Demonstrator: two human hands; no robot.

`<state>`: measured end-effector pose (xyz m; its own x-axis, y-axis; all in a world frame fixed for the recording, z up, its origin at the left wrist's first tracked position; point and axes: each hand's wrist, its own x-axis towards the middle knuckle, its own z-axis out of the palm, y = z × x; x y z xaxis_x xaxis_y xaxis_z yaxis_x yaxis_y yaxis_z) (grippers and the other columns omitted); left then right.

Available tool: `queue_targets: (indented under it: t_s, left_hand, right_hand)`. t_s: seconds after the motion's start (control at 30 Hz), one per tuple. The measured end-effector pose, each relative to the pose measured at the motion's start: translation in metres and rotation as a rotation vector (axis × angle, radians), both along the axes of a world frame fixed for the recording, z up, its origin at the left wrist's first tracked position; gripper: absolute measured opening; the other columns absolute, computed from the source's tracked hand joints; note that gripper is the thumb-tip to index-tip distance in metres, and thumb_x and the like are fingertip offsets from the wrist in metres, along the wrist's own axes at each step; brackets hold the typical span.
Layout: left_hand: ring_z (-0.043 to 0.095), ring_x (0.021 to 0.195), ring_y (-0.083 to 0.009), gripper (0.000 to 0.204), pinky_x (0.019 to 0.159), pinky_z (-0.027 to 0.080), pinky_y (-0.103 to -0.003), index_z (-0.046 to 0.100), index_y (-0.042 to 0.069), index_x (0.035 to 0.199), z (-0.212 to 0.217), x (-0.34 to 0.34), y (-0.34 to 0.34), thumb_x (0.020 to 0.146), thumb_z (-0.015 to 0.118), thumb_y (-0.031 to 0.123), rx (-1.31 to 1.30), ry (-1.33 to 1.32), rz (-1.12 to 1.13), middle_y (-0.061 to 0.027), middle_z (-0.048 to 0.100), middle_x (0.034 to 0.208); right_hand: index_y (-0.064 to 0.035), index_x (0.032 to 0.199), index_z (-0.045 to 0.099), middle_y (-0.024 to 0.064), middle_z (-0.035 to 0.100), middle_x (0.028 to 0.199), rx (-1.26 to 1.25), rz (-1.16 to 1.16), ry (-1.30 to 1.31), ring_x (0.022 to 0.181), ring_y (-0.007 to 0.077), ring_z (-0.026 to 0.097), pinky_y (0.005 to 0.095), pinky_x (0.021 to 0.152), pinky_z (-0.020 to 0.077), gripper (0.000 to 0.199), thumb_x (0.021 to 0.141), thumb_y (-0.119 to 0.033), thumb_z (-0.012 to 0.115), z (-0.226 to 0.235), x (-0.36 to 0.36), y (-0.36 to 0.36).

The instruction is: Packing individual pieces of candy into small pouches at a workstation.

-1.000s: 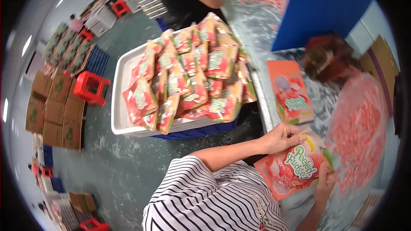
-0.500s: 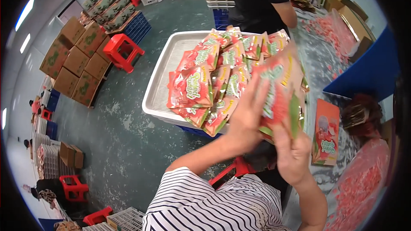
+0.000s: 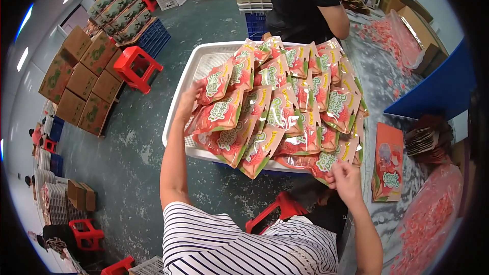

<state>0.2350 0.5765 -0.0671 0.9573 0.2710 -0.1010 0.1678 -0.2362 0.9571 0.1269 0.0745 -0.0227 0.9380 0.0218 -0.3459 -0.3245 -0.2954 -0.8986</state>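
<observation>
Already, plump pouches (image 3: 282, 112) are heaped in a white tray (image 3: 174, 99); one, near right, is pinched by the right hand (image 3: 348, 182); one, at left, is touched by the left hand (image 3: 189, 101), finger closure indeterminable. Unstowed, on the table (image 3: 371, 74), right: orange pouch (image 3: 388, 165), bagged red pieces (image 3: 427, 219).

1. We see a white cloth top with thin, dark navy stripes (image 3: 229, 247), its fabric loosely creased.
2. We find its short, striped left sleeve (image 3: 183, 224) wide and loose, ending near the elbow.
3. On the front we make out a pale, lace-like patch (image 3: 303, 259), its pattern too small to tell.
4. We note a bare left hand (image 3: 189, 99) and a bare right hand (image 3: 347, 181), both forearms uncovered too.
</observation>
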Motion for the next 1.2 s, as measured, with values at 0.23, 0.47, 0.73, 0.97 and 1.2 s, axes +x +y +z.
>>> queue_targets:
  t_s: [0.23, 0.47, 0.73, 0.97, 1.2]
  left_hand:
    - [0.047, 0.126, -0.0262, 0.065, 0.106, 0.035, -0.032, 0.041, 0.002, 0.141, -0.079, 0.025, 0.008, 0.092, 0.058, 0.041, 0.449, -0.307, 0.145, -0.0183, 0.045, 0.141]
    - [0.038, 0.135, -0.0309, 0.069, 0.112, 0.029, -0.037, 0.041, -0.004, 0.138, -0.059, 0.028, -0.061, 0.089, 0.063, 0.039, 0.387, -0.322, 0.102, -0.0226, 0.042, 0.143]
    - [0.057, 0.114, -0.0363, 0.06, 0.101, 0.04, -0.041, 0.051, -0.007, 0.127, 0.015, 0.06, -0.094, 0.096, 0.045, 0.044, 0.146, -0.03, 0.04, -0.0265, 0.062, 0.115]
    - [0.056, 0.114, -0.0326, 0.062, 0.098, 0.041, -0.039, 0.058, -0.004, 0.121, -0.023, 0.132, -0.047, 0.099, 0.036, 0.049, 0.27, -0.194, 0.11, -0.0249, 0.063, 0.116]
    - [0.06, 0.1, -0.0174, 0.054, 0.092, 0.044, -0.031, 0.063, 0.002, 0.122, 0.003, 0.145, -0.09, 0.094, 0.054, 0.047, 0.175, 0.004, -0.162, -0.0117, 0.067, 0.109]
  right_hand:
    - [0.0053, 0.123, 0.048, 0.0149, 0.055, 0.119, -0.393, -0.037, -0.569, 0.106, 0.0167, 0.056, 0.0283, 0.088, 0.0458, 0.032, 0.097, -0.013, 0.052, -0.044, 0.009, -0.034]
    - [0.0047, 0.139, 0.037, 0.0106, 0.053, 0.129, 0.169, -0.118, -0.225, 0.114, 0.0156, 0.052, 0.0281, 0.097, 0.0412, 0.046, 0.098, -0.012, 0.049, -0.04, 0.015, -0.018]
    - [0.0054, 0.139, 0.035, 0.0135, 0.053, 0.13, 0.077, -0.167, -0.239, 0.116, 0.0171, 0.052, 0.0289, 0.099, 0.0398, 0.047, 0.098, -0.011, 0.05, -0.038, 0.015, -0.036]
    - [0.0069, 0.136, 0.038, 0.0199, 0.053, 0.13, 0.151, -0.206, -0.297, 0.121, 0.021, 0.051, 0.0315, 0.103, 0.0387, 0.044, 0.096, -0.005, 0.051, -0.03, -0.029, -0.04]
    - [0.0045, 0.123, 0.051, 0.0179, 0.062, 0.116, -0.097, -0.454, -0.383, 0.103, 0.0202, 0.062, 0.0296, 0.09, 0.0484, 0.031, 0.094, -0.005, 0.054, -0.062, -0.091, -0.108]
